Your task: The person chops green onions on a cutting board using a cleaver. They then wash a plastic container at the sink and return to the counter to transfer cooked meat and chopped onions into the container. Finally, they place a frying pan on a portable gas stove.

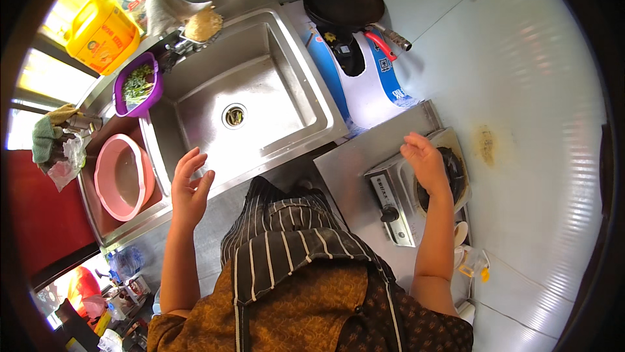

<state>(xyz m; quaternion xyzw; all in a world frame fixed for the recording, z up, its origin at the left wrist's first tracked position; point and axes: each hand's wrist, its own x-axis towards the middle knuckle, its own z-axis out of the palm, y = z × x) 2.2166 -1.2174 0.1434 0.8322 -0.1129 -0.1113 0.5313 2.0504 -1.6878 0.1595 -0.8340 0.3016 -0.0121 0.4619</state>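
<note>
My left hand (190,188) is raised near the front edge of the stainless steel sink (305,149), fingers apart and nothing in it. A pink plastic basin (103,176) with liquid in it sits in the smaller sink bowl to its left. My right hand (424,162) hangs above the single-burner gas stove (398,205), also holding nothing, its fingers loosely bent. In the larger sink bowl, green scraps lie in the drain strainer (235,116). A purple plastic basket (157,83) of chopped greens (138,86) rests at the back left of the sink.
A yellow jug (105,34) stands behind the sink, near a grey cloth (168,10) and a scrubber (203,24). Right of the sink, a black wok (344,3) and a red-handled pan (381,45) lean at the wall. Cloths (46,139) hang at far left.
</note>
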